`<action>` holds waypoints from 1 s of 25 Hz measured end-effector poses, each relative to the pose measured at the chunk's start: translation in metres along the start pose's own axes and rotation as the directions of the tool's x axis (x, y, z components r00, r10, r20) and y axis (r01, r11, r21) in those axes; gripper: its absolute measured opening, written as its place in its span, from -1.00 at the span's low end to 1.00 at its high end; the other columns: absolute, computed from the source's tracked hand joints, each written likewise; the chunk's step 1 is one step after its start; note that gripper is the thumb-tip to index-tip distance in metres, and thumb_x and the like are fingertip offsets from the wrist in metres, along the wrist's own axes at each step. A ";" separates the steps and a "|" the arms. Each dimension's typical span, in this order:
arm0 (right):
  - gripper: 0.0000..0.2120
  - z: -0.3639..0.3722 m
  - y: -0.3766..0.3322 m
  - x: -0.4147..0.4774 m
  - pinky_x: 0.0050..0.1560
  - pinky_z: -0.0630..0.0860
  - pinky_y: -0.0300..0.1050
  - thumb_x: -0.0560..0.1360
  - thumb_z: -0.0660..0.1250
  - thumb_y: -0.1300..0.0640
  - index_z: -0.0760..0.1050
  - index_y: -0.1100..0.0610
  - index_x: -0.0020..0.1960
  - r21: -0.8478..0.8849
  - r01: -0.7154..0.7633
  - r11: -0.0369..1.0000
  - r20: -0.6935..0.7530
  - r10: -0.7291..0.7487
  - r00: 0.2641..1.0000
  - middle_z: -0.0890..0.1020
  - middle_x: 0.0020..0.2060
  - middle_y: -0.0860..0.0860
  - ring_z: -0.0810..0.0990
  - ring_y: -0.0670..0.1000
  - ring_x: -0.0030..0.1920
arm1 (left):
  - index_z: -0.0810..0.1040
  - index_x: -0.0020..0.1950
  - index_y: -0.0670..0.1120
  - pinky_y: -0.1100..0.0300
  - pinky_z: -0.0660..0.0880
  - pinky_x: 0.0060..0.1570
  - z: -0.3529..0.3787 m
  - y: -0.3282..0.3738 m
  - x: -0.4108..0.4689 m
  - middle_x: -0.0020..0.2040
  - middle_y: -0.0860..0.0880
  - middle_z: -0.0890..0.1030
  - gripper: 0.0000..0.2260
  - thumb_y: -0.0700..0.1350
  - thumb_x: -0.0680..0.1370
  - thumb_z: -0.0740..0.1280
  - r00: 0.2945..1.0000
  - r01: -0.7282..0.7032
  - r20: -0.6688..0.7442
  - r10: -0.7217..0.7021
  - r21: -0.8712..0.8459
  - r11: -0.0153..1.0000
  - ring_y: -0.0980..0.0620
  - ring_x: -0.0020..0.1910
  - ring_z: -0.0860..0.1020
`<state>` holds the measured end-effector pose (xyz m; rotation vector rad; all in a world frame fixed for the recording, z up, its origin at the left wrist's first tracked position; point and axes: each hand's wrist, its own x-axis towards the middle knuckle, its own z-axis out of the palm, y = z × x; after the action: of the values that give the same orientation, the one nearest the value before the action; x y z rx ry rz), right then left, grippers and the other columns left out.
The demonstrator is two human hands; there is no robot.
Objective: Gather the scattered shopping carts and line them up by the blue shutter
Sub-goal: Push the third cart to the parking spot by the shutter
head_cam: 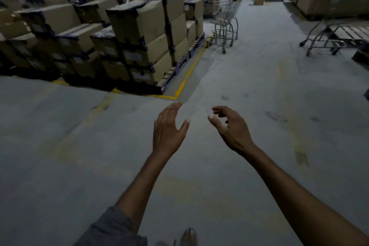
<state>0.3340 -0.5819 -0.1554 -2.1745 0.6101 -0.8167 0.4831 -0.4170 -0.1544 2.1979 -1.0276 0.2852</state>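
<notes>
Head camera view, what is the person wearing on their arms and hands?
No gloves, rings or watch show on the left hand or right hand. A grey fabric sleeve ends near the left elbow; the right arm shows no sleeve in frame.

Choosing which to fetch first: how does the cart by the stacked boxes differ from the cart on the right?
The cart by the boxes stands left of the aisle, its whole wire basket showing; the right cart sits across the aisle, only lower frame and wheels plain. Both are metal, upright, untouched.

Right cart [327,42] partly beyond edge.
</notes>
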 end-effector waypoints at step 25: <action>-0.63 -0.020 0.288 0.515 0.13 0.56 0.04 0.55 0.33 -0.24 0.45 -0.17 0.31 -0.119 -0.163 0.979 -0.161 0.143 0.977 0.56 0.14 -0.25 0.52 -0.18 0.14 | 0.40 0.42 0.20 0.12 0.53 0.06 0.333 0.009 0.540 0.31 0.22 0.52 -0.59 0.18 0.59 0.35 0.979 -0.125 0.128 0.159 -0.241 0.962 0.22 0.17 0.55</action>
<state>0.6247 -1.0960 -0.1764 -2.1637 0.9203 -0.8860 0.8061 -0.9634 -0.1507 1.9600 -1.2369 0.0634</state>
